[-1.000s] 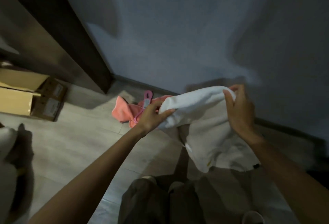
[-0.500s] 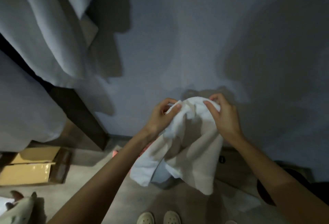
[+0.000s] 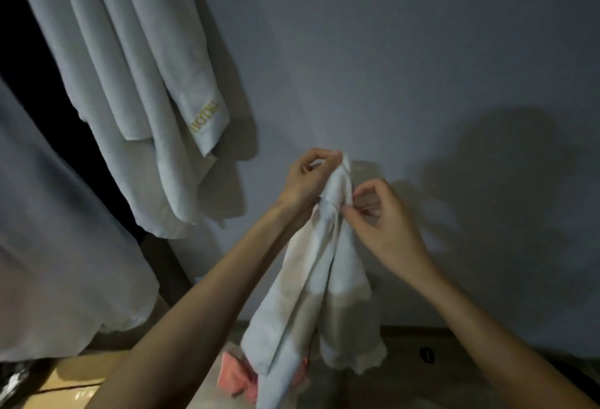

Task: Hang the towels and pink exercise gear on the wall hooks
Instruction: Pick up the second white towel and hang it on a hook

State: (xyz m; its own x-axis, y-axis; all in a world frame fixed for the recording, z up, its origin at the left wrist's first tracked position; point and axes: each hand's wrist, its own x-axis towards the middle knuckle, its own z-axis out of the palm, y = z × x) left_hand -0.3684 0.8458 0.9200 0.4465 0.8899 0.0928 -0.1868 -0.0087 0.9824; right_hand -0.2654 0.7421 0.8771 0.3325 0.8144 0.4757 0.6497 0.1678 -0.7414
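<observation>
1: one white towel [image 3: 328,246] up against the wall [image 3: 422,51], gathered to a narrow neck. my left hand [image 3: 308,181] pinches the very top; my right hand [image 3: 380,223] pinches a fold just below. both hands closed on cloth.
2: hook?
1: faint pale shape [image 3: 365,169] on the wall just behind the towel's top. could be one, cannot tell.
2: how will it handle?
1: my guess: soft, light, limp. it drapes in two long lobes toward the floor [image 3: 399,386]. not fragile, not slick, but it could slide off a shallow hook if the weight sits to one side. best hold is the gathered neck, near the middle, so both lobes balance.
2: counts.
1: towels: one in the hands, one lettered towel [image 3: 130,83] hanging upper left. one big pale cloth [image 3: 65,230] far left, towel or curtain, cannot tell. pink gear [image 3: 237,376]: one bunch on the floor, partly hidden behind the held towel; pieces not countable. one cardboard box [image 3: 65,386] lower left. one small dark object [image 3: 427,355] on the floor at right, too small to name.
2: progress?
1: i judge one towel hung, one at the wall, pink gear not yet hung.
</observation>
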